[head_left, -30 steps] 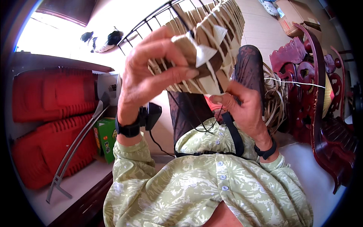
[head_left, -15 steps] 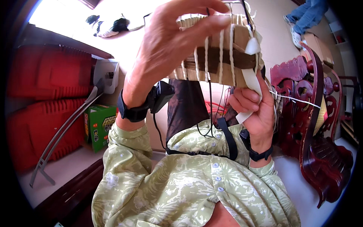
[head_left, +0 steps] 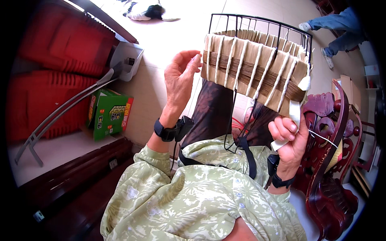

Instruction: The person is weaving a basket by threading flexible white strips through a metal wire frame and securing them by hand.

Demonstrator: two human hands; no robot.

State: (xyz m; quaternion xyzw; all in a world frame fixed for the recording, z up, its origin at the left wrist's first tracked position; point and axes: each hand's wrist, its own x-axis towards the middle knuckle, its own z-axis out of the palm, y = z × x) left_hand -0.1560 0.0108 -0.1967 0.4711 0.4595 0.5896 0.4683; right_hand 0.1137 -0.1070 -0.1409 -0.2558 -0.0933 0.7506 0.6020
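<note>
A basket with a black wire frame stands in front of me above my knees. Its side wall has flat tan and brown strips behind upright white cords. My right hand is closed around a flat white strip, which runs up to the basket's near right corner. A white knotted bit sits at that corner. My left hand is beside the basket's left end with bent fingers and raised thumb, holding nothing I can see. Whether its fingertips touch the basket I cannot tell.
Red stacked plastic pieces, a white bin and a green box are at left. A carved dark red wooden chair stands close on the right. Another person's jeans legs and a black-and-white animal are farther off.
My left hand has moved from over the basket's top to its left end. More of the basket now shows, farther right in view. The right hand still grips the white strip.
</note>
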